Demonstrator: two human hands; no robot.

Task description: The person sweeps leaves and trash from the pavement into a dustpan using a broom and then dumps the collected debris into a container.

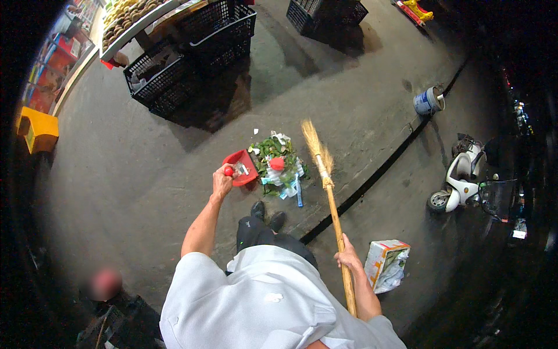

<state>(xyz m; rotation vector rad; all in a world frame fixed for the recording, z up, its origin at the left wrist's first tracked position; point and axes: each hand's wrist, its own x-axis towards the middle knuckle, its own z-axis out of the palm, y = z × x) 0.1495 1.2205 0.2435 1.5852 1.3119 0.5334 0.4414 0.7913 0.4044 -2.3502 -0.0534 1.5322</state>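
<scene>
Left hand (222,181): wrapped round the grip of dustpan (243,159), frame centre | right hand (349,256): around broom (333,213), right of centre | broom: likely light, stiff shaft, springy bristles; hold mid-shaft | dustpan: likely light, rigid; hold grip level

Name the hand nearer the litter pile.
Left: left hand is beside the litter pile, gripping the dustpan; right hand is farther back, to its right, on the broom.

Left hand (222,181) closed, forward; right hand (348,256) closed.
</scene>
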